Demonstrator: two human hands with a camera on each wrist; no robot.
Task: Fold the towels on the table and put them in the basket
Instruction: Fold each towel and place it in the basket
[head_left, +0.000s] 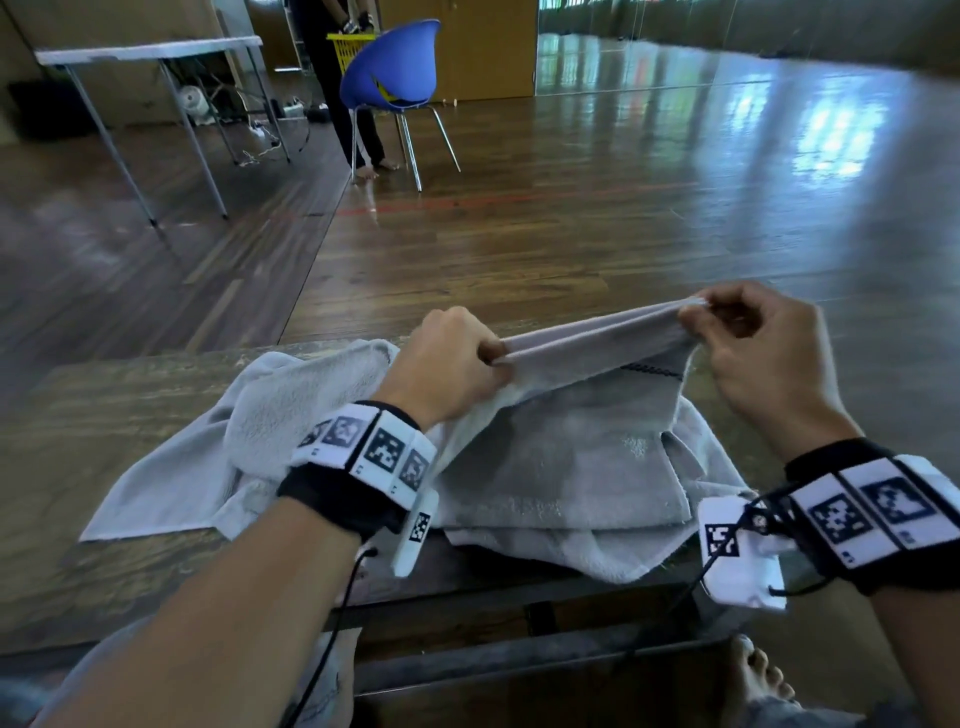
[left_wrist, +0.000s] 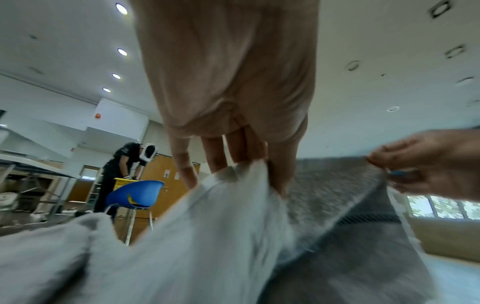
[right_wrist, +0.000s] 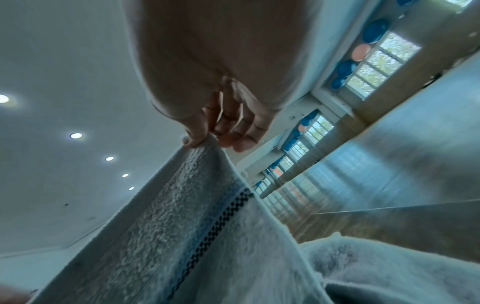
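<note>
A grey towel (head_left: 587, 431) with a dark checked stripe hangs stretched between my two hands above the wooden table (head_left: 104, 415). My left hand (head_left: 457, 364) grips its left top corner (left_wrist: 246, 170) with curled fingers. My right hand (head_left: 748, 343) pinches the right top corner (right_wrist: 202, 148) between thumb and fingers. The lower part of the towel lies on other grey towels (head_left: 291, 415) heaped on the table. The stripe (right_wrist: 218, 222) shows close up in the right wrist view. No basket for these towels is in view near me.
Beyond the table lies an open wooden floor (head_left: 623, 182). A blue chair (head_left: 389, 67), a yellow basket (head_left: 348, 47) and a standing person (head_left: 332, 78) are far off at the back left, beside a white folding table (head_left: 145, 52).
</note>
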